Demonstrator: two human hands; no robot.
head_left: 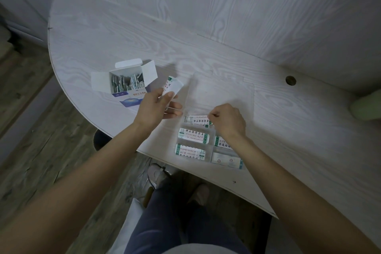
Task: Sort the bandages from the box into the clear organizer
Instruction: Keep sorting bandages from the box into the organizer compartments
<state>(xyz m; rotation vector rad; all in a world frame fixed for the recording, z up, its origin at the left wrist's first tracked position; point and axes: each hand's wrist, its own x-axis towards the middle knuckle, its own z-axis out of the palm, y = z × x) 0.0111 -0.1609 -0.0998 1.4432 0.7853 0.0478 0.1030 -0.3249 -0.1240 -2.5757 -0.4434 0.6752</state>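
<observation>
On the pale wood-grain table (288,130), the left hand (152,109) pinches a small stack of flat paper-wrapped bandages (172,86) beside the open cardboard box (127,80) (more inside). The right hand (226,119) pinches one bandage (198,119) over the clear plastic organizer (208,144), whose rectangular compartments hold others.

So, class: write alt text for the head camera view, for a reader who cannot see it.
A person's right hand lowers a bandage into a clear organizer on a pale wooden table, where several compartments already hold bandages. The left hand holds more bandages beside the open box, which is still partly full.
</observation>
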